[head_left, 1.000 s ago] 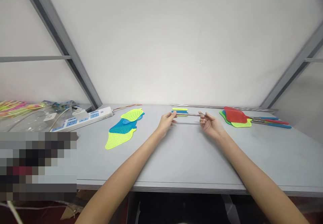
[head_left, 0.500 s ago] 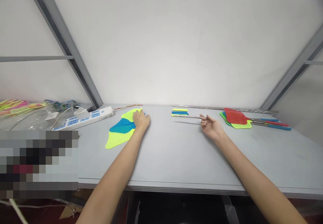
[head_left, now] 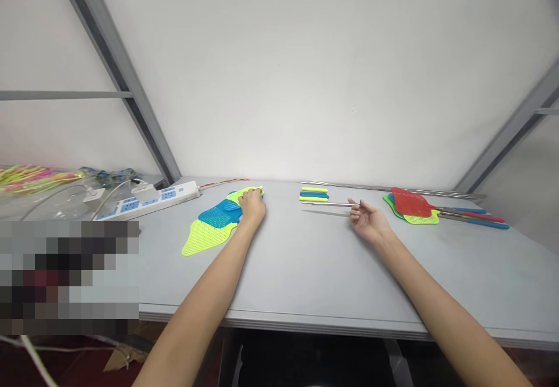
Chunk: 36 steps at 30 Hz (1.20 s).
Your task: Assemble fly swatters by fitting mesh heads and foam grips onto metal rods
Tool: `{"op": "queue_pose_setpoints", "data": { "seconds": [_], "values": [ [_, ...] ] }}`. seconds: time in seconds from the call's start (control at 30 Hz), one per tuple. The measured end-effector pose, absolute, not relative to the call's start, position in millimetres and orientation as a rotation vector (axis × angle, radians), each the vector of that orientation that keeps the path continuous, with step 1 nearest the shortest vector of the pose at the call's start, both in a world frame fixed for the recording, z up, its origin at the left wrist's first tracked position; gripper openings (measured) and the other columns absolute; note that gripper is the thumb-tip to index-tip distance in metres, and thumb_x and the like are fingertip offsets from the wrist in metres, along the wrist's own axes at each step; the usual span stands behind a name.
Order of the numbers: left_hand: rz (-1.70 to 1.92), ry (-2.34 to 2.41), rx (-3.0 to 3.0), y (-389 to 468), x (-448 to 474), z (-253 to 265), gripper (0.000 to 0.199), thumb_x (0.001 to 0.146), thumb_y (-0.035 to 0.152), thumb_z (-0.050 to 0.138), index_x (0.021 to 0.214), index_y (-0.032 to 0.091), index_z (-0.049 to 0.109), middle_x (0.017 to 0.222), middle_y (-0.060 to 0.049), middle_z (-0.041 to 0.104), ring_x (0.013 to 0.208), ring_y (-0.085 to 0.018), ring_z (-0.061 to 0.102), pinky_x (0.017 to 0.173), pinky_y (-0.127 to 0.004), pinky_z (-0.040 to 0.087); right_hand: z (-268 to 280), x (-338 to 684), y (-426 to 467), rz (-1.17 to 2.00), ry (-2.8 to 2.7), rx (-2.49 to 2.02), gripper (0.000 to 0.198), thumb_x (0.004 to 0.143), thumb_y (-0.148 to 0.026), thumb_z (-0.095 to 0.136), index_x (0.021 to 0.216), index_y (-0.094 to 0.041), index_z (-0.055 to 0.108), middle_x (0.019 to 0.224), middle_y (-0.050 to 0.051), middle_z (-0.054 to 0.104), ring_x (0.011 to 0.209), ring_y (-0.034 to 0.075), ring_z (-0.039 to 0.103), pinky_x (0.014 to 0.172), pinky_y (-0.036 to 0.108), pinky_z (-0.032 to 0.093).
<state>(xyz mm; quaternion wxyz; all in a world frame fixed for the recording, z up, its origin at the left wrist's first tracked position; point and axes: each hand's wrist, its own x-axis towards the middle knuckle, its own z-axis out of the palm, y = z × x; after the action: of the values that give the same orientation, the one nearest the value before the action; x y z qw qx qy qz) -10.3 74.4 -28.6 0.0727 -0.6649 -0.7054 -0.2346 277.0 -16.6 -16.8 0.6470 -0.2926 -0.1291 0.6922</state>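
On the left of the table lies an overlapping set of mesh fly swatter heads: a yellow-green one (head_left: 205, 238) in front, a blue one (head_left: 217, 215) behind it, and another yellow-green fly swatter head (head_left: 236, 196) on top at the back. My left hand (head_left: 253, 205) is closed on that back head, its fingertips partly hidden. A thin metal rod (head_left: 327, 203) points leftward from my right hand (head_left: 367, 219), pinched between thumb and fingers just above the table. Beyond the rod's far end, yellow-green and blue handle grips (head_left: 314, 194) lie side by side.
Fly swatters with red, green and yellow-green heads (head_left: 413, 203) lie to the right. Long metal rods (head_left: 454, 192) rest along the wall. A white power strip (head_left: 174, 196) with cords stands left, near bagged coloured items (head_left: 35, 178). Grey frame posts (head_left: 117, 73) rise at both sides.
My left hand has drawn the back yellow-green head slightly to the right, and its fingers are more curled. The right hand still holds the rod, its tip now nearer me than the grips.
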Motion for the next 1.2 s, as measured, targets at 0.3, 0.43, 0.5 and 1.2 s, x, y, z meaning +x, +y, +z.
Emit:
{"op": "queue_pose_setpoints", "data": {
  "seconds": [0.3, 0.43, 0.5, 1.2],
  "values": [
    [-0.955, -2.066, -1.971, 75.2, -16.6, -20.5, 0.027, 0.080, 0.029, 0.044, 0.103, 0.014, 0.049, 0.103, -0.006, 0.051, 0.089, -0.016, 0.051, 0.076, -0.037, 0.043, -18.0, 278.3, -16.1, 1.569, -0.305, -0.685, 0.019, 0.079, -0.017, 0.039, 0.091, -0.012, 0.052, 0.053, -0.002, 0.043, 0.042, 0.006, 0.040, 0.035, 0.016, 0.037],
    [-1.117, -2.059, -1.883, 76.6, -23.2, -16.3, 0.026, 0.080, 0.028, 0.044, 0.102, 0.015, 0.049, 0.105, -0.007, 0.051, 0.091, -0.017, 0.050, 0.077, -0.038, 0.042, -17.3, 277.3, -16.6, 1.579, -0.314, -0.685, 0.019, 0.079, -0.017, 0.038, 0.090, -0.012, 0.052, 0.054, -0.002, 0.043, 0.041, 0.006, 0.039, 0.035, 0.016, 0.037],
    [-1.204, -2.065, -1.815, 77.0, -27.5, -14.2, 0.026, 0.080, 0.028, 0.044, 0.102, 0.015, 0.049, 0.105, -0.007, 0.051, 0.091, -0.017, 0.050, 0.078, -0.038, 0.042, -16.8, 276.8, -17.3, 1.586, -0.318, -0.687, 0.019, 0.079, -0.017, 0.038, 0.090, -0.012, 0.053, 0.053, -0.002, 0.042, 0.041, 0.006, 0.039, 0.035, 0.016, 0.036],
    [-1.890, -1.518, -1.859, 45.0, -0.9, 36.6, 0.020, 0.082, 0.026, 0.034, 0.088, 0.018, 0.051, 0.089, -0.003, 0.057, 0.086, -0.013, 0.052, 0.079, -0.023, 0.035, -17.1, 277.5, -16.7, 1.553, -0.301, -0.708, 0.017, 0.078, -0.019, 0.041, 0.090, -0.013, 0.052, 0.049, -0.004, 0.041, 0.038, 0.005, 0.037, 0.033, 0.016, 0.034]
  ]
}}
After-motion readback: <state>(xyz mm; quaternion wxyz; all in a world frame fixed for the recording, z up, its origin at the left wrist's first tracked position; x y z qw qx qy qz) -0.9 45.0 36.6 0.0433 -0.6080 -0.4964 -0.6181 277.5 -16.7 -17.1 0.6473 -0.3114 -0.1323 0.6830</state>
